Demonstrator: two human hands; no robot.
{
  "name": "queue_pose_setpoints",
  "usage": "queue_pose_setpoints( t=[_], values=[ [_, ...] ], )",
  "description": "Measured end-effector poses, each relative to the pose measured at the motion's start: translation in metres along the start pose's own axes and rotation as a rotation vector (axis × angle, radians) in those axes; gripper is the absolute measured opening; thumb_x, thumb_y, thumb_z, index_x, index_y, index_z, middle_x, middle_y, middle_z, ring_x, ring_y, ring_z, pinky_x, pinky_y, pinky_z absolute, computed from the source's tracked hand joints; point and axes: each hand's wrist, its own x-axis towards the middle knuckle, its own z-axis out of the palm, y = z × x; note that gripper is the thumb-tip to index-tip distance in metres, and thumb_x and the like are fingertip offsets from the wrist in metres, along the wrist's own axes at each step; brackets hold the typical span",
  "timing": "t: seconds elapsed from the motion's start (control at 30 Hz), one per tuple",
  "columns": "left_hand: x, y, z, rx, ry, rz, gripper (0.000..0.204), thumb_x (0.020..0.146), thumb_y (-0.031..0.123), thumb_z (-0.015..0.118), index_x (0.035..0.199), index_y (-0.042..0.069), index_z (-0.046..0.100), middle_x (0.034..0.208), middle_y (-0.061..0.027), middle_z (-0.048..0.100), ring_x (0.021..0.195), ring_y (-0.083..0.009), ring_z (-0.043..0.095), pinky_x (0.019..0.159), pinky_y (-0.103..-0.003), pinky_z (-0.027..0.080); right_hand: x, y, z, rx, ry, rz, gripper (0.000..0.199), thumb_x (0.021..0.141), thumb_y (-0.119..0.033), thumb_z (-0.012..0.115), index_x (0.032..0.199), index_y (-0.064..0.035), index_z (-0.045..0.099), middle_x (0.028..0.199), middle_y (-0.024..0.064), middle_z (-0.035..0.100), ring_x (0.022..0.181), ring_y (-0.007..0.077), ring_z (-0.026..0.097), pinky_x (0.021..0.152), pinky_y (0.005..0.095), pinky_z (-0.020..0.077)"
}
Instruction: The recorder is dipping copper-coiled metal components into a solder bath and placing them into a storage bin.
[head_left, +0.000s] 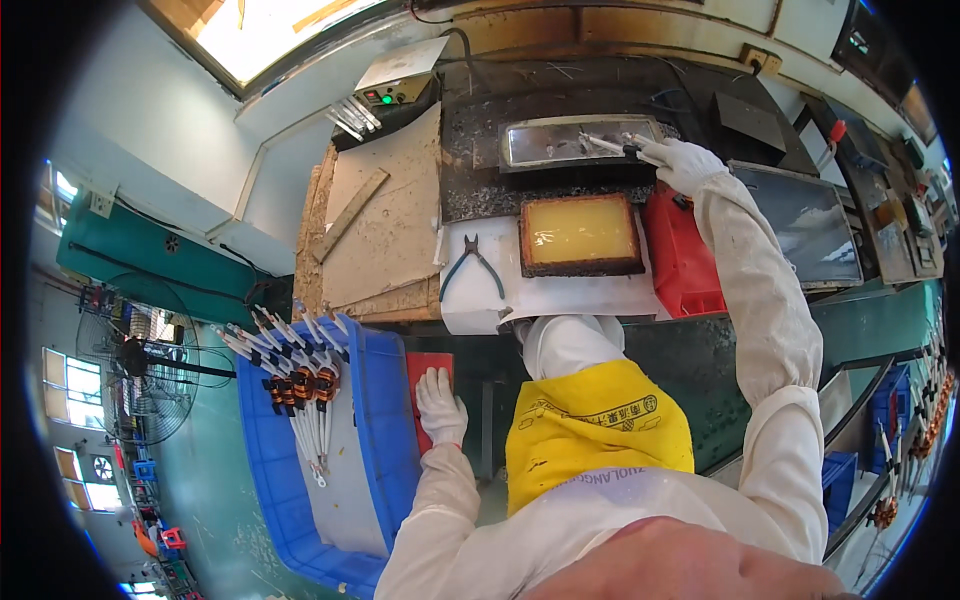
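Note:
My right hand (688, 165), in a white glove, is closed around some white-sleeved wire leads (640, 143). Their grey ends reach left over a rectangular metal pot (525, 143) with a shiny silvery surface; whether they touch that surface, I cannot tell. Also gloved, my left hand (440, 408) lies flat with fingers stretched on a red flat-faced object (432, 366) beside a blue crate (388, 400). In the crate rest several white-sleeved lead assemblies (312, 385) with orange-and-black coils. Nearer me than the pot sits a dark-rimmed tray of yellow, waxy-looking material (582, 232).
Teal-handled cutting pliers (472, 268) lie on white sheeting left of the yellow tray. A red container (680, 250) stands right of it, under my right forearm. Further left are a wooden strip (350, 215) on a board and a control box (395, 92) with a green light.

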Motion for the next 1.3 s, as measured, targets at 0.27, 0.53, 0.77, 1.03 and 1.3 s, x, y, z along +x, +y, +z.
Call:
queue_pose_setpoints(
  t=[0.27, 0.53, 0.77, 1.03, 1.3],
  values=[
    [-0.001, -0.001, 0.003, 0.004, 0.007, 0.001, 0.079, 0.074, 0.012, 0.073, 0.147, 0.007, 0.042, 0.149, -0.0199, 0.044, 0.137, -0.0404, 0.042, 0.119, -0.053, 0.031, 0.0, -0.003, -0.002, -0.028, -0.042, 0.019, 0.056, 0.092, -0.021, 0.056, 0.147, -0.0273, 0.05, 0.118, 0.0199, 0.065, 0.112, 0.0397, 0.062, 0.096, 0.0482, 0.0495],
    [-0.001, -0.001, 0.004, 0.002, 0.018, -0.001, 0.075, 0.076, 0.013, 0.07, 0.147, 0.007, 0.043, 0.148, -0.0186, 0.044, 0.136, -0.0398, 0.042, 0.119, -0.053, 0.031, -0.001, -0.008, -0.007, -0.022, -0.089, 0.087, 0.052, 0.094, -0.022, 0.052, 0.146, -0.0271, 0.053, 0.125, 0.0173, 0.065, 0.117, 0.0372, 0.062, 0.1, 0.0463, 0.0481],
    [-0.001, -0.001, 0.003, 0.004, 0.005, -0.003, 0.079, 0.075, 0.013, 0.073, 0.147, 0.007, 0.042, 0.15, -0.0183, 0.043, 0.138, -0.0401, 0.04, 0.12, -0.053, 0.029, 0.001, -0.007, -0.005, -0.035, -0.07, 0.071, 0.051, 0.094, -0.022, 0.052, 0.144, -0.0262, 0.054, 0.127, 0.0159, 0.066, 0.118, 0.0367, 0.062, 0.1, 0.0459, 0.0485],
    [-0.002, -0.001, 0.002, 0.011, 0.002, -0.003, 0.078, 0.076, 0.013, 0.073, 0.147, 0.006, 0.042, 0.15, -0.0173, 0.043, 0.139, -0.0404, 0.039, 0.12, -0.053, 0.029, 0.004, -0.011, -0.013, -0.035, -0.199, 0.141, 0.067, 0.087, -0.016, 0.058, 0.151, -0.0317, 0.046, 0.131, 0.0146, 0.063, 0.123, 0.0354, 0.059, 0.105, 0.0443, 0.0466],
    [-0.001, -0.001, 0.001, -0.008, 0.001, -0.001, 0.077, 0.076, 0.013, 0.073, 0.146, 0.006, 0.043, 0.149, -0.0175, 0.044, 0.139, -0.0407, 0.039, 0.12, -0.053, 0.029, 0.009, -0.009, -0.012, -0.047, -0.236, 0.144, 0.069, 0.084, -0.014, 0.06, 0.15, -0.0316, 0.048, 0.134, 0.0129, 0.062, 0.125, 0.0347, 0.058, 0.107, 0.0437, 0.0457]
  ],
)
